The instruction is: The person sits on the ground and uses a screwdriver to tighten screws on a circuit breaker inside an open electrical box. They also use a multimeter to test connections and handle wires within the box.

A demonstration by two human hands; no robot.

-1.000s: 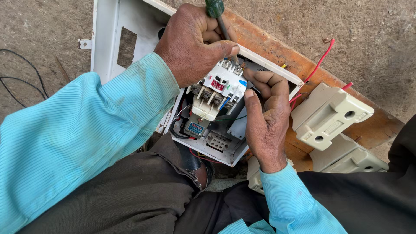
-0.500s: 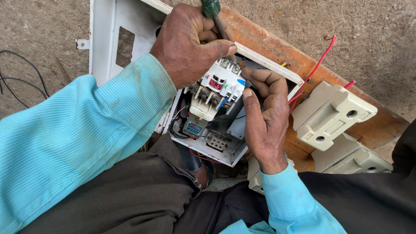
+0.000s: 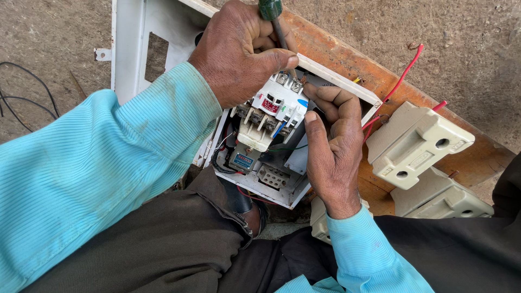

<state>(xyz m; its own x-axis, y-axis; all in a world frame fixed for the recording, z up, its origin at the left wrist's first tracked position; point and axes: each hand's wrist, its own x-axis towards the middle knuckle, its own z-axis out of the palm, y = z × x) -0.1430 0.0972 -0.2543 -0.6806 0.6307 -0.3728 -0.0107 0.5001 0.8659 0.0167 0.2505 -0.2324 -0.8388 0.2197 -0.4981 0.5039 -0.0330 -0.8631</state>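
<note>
Still, the left hand [image 3: 239, 54] fingers clench the screwdriver [image 3: 273, 19] unmoved, while the right hand [image 3: 334, 149] steadies the contactor [image 3: 271, 111].

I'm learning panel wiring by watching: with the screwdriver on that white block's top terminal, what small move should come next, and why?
Probably a slow turn of the green-handled screwdriver. Its tip sits on a top terminal of the white contactor, gripped by the left hand, while the right hand braces the contactor's side inside the white box. Whether the screw is tight cannot be seen.
</note>
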